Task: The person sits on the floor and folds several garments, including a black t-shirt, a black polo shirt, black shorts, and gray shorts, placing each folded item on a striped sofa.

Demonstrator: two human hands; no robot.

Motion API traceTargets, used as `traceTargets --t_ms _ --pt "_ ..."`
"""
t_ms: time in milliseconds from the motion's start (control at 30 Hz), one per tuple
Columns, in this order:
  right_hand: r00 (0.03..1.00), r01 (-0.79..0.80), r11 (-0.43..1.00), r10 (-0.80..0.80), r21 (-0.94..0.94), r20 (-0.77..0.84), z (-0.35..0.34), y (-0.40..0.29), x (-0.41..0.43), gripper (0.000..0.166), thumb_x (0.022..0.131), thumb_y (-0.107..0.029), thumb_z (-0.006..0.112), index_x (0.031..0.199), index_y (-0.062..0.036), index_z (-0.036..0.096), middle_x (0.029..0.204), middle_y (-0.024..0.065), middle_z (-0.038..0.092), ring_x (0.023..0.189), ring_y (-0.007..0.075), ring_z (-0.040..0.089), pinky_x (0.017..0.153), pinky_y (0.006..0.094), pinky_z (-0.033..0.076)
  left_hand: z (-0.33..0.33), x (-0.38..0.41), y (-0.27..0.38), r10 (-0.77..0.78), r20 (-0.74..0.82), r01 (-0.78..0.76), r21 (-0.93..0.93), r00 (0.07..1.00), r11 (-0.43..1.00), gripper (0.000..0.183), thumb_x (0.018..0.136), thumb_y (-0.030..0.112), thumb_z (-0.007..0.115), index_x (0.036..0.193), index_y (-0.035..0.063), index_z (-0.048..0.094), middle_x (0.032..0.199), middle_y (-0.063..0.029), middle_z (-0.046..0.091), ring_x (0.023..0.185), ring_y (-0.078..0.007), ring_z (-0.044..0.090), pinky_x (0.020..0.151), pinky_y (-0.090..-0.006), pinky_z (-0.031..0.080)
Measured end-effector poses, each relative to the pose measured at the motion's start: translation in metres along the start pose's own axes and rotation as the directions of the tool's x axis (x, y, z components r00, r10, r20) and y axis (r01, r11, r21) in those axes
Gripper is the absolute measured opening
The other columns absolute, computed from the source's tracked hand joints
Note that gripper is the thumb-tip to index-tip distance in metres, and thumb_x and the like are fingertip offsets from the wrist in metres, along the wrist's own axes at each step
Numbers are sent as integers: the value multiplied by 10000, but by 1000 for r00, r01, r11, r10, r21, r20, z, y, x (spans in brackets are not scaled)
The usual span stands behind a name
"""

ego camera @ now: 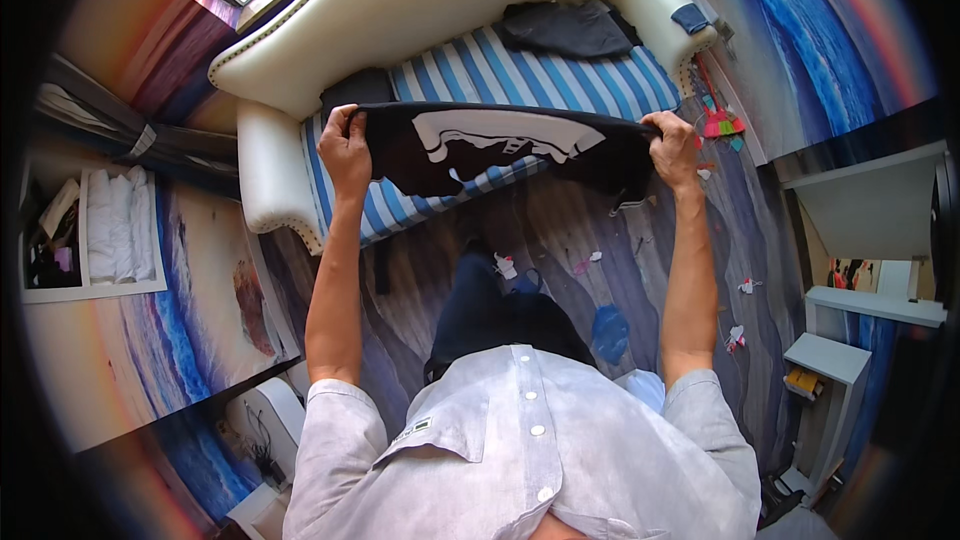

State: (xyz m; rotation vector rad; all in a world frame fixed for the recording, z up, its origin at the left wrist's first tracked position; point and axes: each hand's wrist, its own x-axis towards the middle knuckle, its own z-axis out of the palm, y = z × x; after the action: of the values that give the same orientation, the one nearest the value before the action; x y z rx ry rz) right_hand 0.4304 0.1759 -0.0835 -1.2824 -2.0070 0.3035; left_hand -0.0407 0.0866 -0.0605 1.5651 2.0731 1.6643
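Observation:
A black garment with a white printed patch (397, 142) is stretched out between my two hands, in front of the sofa. My left hand (346, 154) pinches its left end, thumb against the cloth. The right end is gripped in my right hand (673, 148). The cloth sags between them and hangs over the front of the blue-and-white striped seat cover (487, 79). Behind it, a dark folded garment (568, 30) lies at the back right of the seat, and another dark cloth (358, 88) at the left.
The cream sofa (275, 165) has a small blue cloth (690, 18) on its right arm. Scraps, tags and a blue plastic bag (610, 334) lie on the patterned floor. A pink and green broom head (722, 123) is beside the sofa, and a white shelf unit (829, 357) stands at right.

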Motion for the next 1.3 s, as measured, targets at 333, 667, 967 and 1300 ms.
traceTargets --t_ms 333,667,967,1300 --pt "960 -197 946 133 -259 -244 46 28 -9 193 788 -36 597 911 -99 731 899 111 709 867 351 654 768 440 531 -14 -50 -27 -52 9 50 169 999 984 181 908 180 715 997 23 712 704 -112 662 626 -135 585 605 -298 467" --pt "749 -605 745 652 280 -117 98 36 -6 150 854 4 629 973 -31 712 854 128 714 715 189 727 633 328 565 6 -117 -61 -85 55 79 109 995 991 92 855 22 699 923 -13 648 765 -152 622 692 -298 642 647 -322 489" --pt "821 -554 832 552 33 -141 173 58 37 204 819 97 577 953 -6 691 941 66 703 897 189 671 835 310 526 43 -114 -127 -227 142 226 28 963 974 183 889 154 716 871 -7 630 711 -132 598 625 -283 595 591 -326 471" --pt "839 -532 845 535 -51 100 376 134 181 158 806 -39 642 950 -23 706 938 120 708 889 252 688 814 327 511 132 26 -308 -433 185 390 227 882 892 82 826 -11 694 899 -4 659 749 -158 652 669 -279 655 632 -334 492"
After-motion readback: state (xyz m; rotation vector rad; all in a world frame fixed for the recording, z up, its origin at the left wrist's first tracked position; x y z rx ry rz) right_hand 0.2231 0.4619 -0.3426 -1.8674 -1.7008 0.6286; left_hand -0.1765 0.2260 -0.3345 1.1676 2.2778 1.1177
